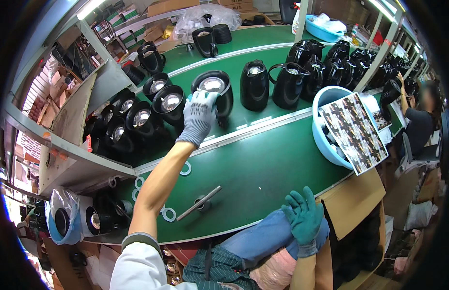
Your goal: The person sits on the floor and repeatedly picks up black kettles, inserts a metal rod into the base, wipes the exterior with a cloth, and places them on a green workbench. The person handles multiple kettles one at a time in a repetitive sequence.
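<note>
My left hand [199,115], in a grey knitted glove, reaches forward over the green bench and grips the near rim of a black jug body [225,99] with a shiny silver inside. The fingertips are partly hidden at that rim. Lower right, my right hand [305,215] wears a green glove and hangs over my lap, palm up, fingers spread, with nothing in it. Left of the gripped jug stand several open black jug bodies [169,102] with silver insides. To its right are a lidded black jug [254,86] and another with a spout and handle [288,87].
On the near bench lie a metal rod [199,203] across a small ring and several pale rings [169,214]. A blue basin [317,133] with a patterned sheet [355,133] stands right, above an open cardboard box [352,208]. A co-worker [421,118] sits far right.
</note>
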The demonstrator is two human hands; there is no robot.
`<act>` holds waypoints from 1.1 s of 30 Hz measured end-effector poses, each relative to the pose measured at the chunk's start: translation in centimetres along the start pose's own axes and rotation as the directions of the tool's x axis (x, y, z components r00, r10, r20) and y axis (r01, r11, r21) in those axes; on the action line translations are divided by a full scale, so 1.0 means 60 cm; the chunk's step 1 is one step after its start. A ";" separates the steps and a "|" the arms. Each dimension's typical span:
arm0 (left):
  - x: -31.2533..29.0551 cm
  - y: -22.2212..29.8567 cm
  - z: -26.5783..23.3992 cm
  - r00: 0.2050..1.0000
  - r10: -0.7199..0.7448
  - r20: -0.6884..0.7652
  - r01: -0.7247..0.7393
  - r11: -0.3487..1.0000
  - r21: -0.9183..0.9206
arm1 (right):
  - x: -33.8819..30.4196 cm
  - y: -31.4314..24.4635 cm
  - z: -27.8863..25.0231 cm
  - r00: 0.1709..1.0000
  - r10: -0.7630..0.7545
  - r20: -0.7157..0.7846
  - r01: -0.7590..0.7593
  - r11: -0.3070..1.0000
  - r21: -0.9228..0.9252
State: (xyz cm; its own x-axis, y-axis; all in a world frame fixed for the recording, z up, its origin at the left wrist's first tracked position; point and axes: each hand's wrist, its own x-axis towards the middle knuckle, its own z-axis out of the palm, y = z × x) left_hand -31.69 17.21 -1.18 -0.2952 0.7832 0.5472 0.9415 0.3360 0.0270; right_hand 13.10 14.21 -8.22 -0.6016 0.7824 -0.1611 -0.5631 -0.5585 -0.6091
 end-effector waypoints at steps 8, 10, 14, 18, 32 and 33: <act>-0.136 0.140 -0.324 0.849 0.514 0.123 -0.417 0.795 -0.441 | -0.055 -0.079 0.198 0.703 -0.329 0.630 0.597 -0.209 -0.775; -0.170 0.166 -0.381 0.789 0.597 0.149 -0.423 0.703 -0.572 | -0.076 -0.113 0.259 0.678 -0.130 0.724 0.615 -0.439 -0.655; -0.208 0.230 -0.429 0.666 0.745 0.035 -0.495 0.477 -0.726 | -0.161 -0.138 0.238 0.736 -0.093 0.671 0.627 -0.282 -0.726; -0.257 0.246 -0.397 0.906 0.424 0.006 -0.171 0.377 -0.910 | -0.285 -0.131 0.143 0.806 -0.302 0.509 0.517 -0.059 -0.854; -0.462 0.256 -0.089 0.569 0.366 0.737 0.698 0.259 -0.668 | -0.462 -0.044 0.097 0.632 -0.775 -0.002 0.493 0.404 -0.770; -0.463 0.258 -0.086 0.564 0.345 0.750 0.701 0.280 -0.656 | -0.460 -0.050 0.098 0.588 -0.809 0.000 0.522 0.380 -0.764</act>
State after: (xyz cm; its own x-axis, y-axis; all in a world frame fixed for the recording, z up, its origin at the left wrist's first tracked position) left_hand -8.10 -2.05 -11.64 0.0361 0.9502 -0.3094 0.1634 0.2999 0.9399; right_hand 28.08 -7.35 2.66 0.1020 0.9118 0.3978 -0.0954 0.4070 -0.9084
